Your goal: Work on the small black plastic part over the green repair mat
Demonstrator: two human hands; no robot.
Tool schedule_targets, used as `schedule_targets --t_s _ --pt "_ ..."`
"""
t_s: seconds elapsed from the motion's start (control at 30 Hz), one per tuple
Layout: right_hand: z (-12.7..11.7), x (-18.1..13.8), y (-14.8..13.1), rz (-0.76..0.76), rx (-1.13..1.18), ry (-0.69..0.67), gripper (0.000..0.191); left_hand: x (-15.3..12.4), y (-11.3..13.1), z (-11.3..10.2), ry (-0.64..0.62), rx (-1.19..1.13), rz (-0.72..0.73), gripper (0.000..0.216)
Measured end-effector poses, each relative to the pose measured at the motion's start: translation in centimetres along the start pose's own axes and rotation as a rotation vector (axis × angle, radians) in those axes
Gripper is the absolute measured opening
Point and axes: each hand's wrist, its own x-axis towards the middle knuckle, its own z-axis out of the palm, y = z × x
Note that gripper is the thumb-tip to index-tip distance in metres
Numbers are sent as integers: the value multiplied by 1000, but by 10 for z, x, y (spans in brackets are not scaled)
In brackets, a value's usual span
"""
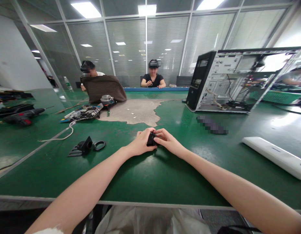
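Observation:
Between my two hands, just above the green table (pixel 150 175), is a small black block-like part (pixel 150 139) whose exact kind I cannot make out. My left hand (pixel 142 142) is closed around its left side, thumb below and fingers over the top. From the right, the fingers of my right hand (pixel 168 142) pinch its other side. To the left on the table lie a black bracket with a round socket (pixel 85 146) and a separate black ring (pixel 99 146). My palms and fingers hide part of the held block.
An opened computer case (pixel 220 81) stands at the right, with a long white device (pixel 274 154) nearer me. Circuit boards (pixel 82 113) and a power drill (pixel 23 117) lie at the left. A brown cloth-covered object (pixel 105 88) stands behind the boards. Two people sit across the table.

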Motion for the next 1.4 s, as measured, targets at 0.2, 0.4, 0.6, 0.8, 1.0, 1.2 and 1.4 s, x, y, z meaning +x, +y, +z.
schedule_targets --t_s 0.2,0.4,0.6,0.8,1.0,1.2,1.4 --pt "-6 -3 2 -53 62 -117 33 1 0 1 -3 -4 -6 56" --pt "-4 -4 -2 -55 15 -61 22 0 1 -1 9 -6 11 57" --pt "-2 -1 0 -4 5 -31 26 1 1 1 16 0 9 57" --pt "-6 -3 -3 -46 44 -125 31 0 0 2 25 3 7 55" --pt "-1 0 2 -32 16 -17 21 -1 4 -1 22 -2 21 55" --pt "-1 2 4 -6 -1 -19 24 -2 6 -4 2 14 22 61" --pt "-5 -3 -3 -67 56 -121 28 -2 6 -4 -10 28 24 55"
